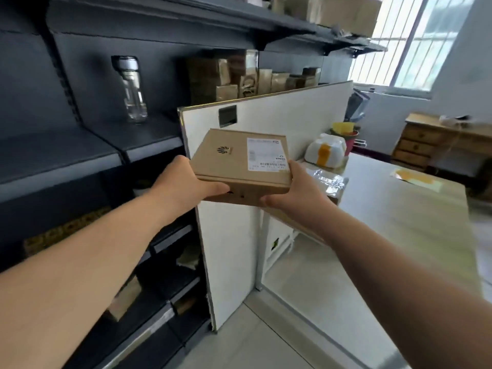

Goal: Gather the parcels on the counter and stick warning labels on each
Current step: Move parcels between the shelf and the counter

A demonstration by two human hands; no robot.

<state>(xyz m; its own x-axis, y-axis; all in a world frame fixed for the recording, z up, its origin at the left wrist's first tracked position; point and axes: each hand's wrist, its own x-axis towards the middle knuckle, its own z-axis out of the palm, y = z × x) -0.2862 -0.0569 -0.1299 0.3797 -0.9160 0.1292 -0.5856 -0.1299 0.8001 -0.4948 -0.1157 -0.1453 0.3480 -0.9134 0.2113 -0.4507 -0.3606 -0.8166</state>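
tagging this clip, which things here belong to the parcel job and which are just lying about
Job: cardboard box, left hand, right hand, white taped parcel, clear-wrapped parcel, yellow sheet, counter.
Lying about: glass bottle, paper bags, wooden drawers.

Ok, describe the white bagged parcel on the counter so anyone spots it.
Find the pale counter right of the tall white panel. At its far end sits the lumpy white plastic-wrapped parcel. Unlike the flat clear-wrapped parcel nearer us, an orange tape band crosses it.

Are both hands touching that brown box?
Touching. Head view shows the left hand gripping the brown box at its left corner, the right hand at its right edge.
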